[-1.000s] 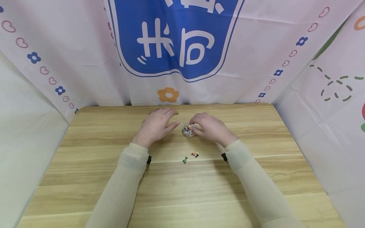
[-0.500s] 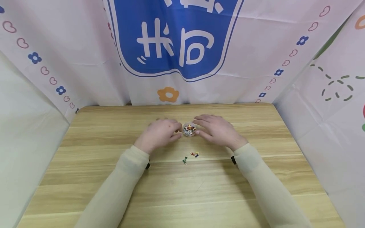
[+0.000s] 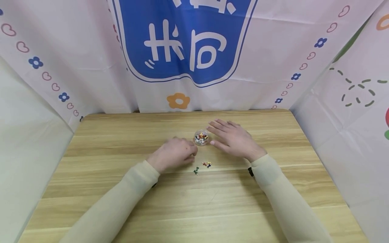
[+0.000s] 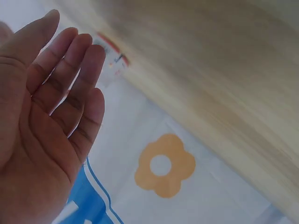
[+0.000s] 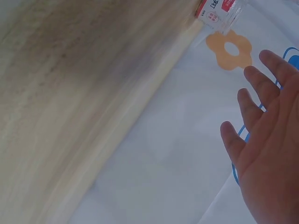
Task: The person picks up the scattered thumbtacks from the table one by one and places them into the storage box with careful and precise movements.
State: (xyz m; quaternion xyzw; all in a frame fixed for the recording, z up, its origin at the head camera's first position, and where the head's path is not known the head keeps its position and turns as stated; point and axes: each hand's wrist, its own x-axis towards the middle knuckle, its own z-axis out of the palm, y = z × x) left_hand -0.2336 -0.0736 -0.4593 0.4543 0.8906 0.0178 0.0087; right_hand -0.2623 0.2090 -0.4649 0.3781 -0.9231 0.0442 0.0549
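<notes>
A small clear round container (image 3: 201,138) full of colourful push pins stands between the two hands near the far side of the table. The left hand (image 3: 174,153) hovers at its near left with fingers loosely bent; in the left wrist view nothing lies in its palm. To the container's right is the right hand (image 3: 235,140), fingers spread and holding nothing. Loose on the wood in front lie green push pins (image 3: 196,171) and, just beyond them, a small cluster of red, yellow and blue push pins (image 3: 207,164). In the right wrist view, the container (image 5: 219,13) shows a red and white label.
The wooden table (image 3: 182,209) ends at a white curtain (image 3: 121,91) with a blue emblem and an orange flower. White cloth walls (image 3: 337,135) stand on both sides.
The right hand has drawn back to the right from the container, its fingers spreading. The left hand has moved toward the body, closer to the loose pins. The container and loose pins stay put.
</notes>
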